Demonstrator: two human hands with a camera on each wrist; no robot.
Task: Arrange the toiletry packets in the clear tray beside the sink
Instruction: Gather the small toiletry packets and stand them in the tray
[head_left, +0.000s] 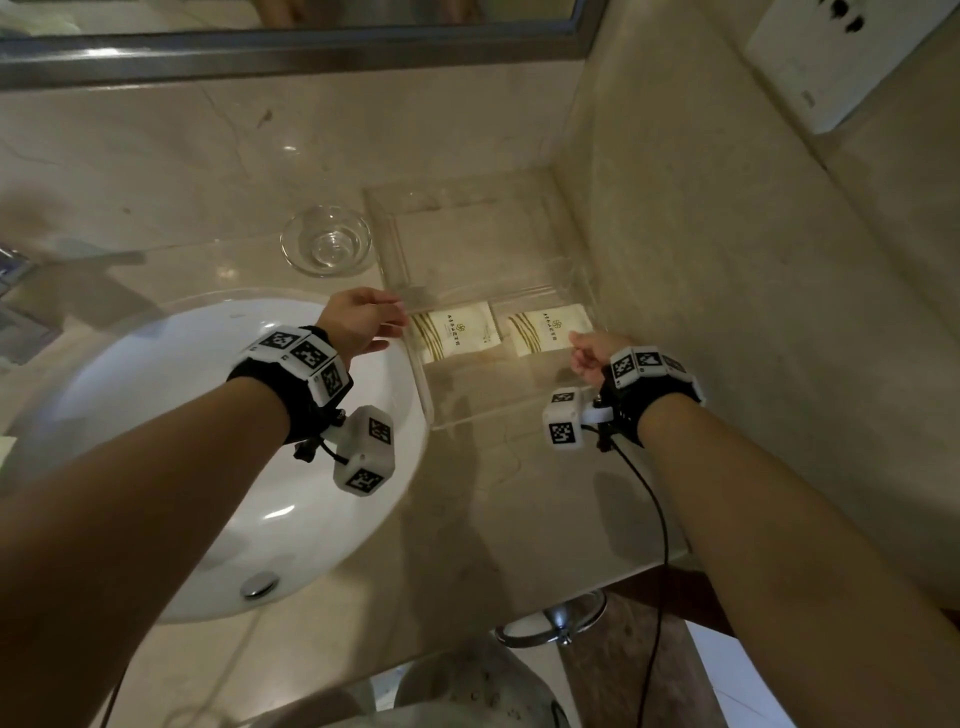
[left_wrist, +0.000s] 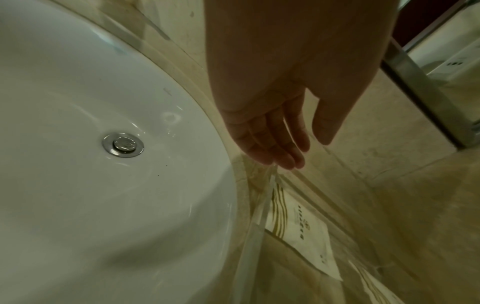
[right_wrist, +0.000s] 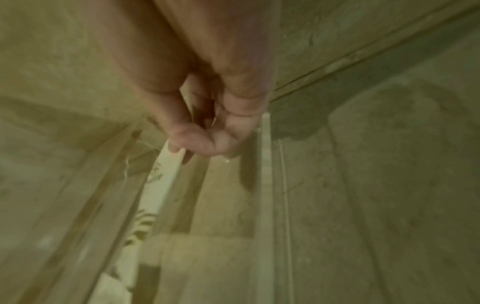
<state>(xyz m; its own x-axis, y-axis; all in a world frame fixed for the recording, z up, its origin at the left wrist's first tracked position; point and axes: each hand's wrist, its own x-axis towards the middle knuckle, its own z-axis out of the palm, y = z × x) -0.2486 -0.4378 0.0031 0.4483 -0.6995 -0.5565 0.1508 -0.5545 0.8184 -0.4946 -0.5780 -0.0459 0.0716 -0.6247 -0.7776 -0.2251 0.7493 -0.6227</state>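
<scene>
Both packets lie flat side by side in the clear tray (head_left: 423, 384) on the bench beside the sink (head_left: 218, 395): the left packet (head_left: 457, 330), the right packet (head_left: 548, 328); my left hand (head_left: 358, 322) hangs slack with straight fingers at the tray's sink-side wall, holding nothing; my right hand (head_left: 589, 353) curls its fingertips (right_wrist: 179, 149) at the right packet's edge (pinching or merely touching, I cannot tell); the packets look light, thin and slick, so I judge a corner pinch best.

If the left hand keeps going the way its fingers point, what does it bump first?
Probably the near-left wall of the clear plastic tray; the left hand is almost there. Beyond lies the left cream toiletry packet.
</scene>
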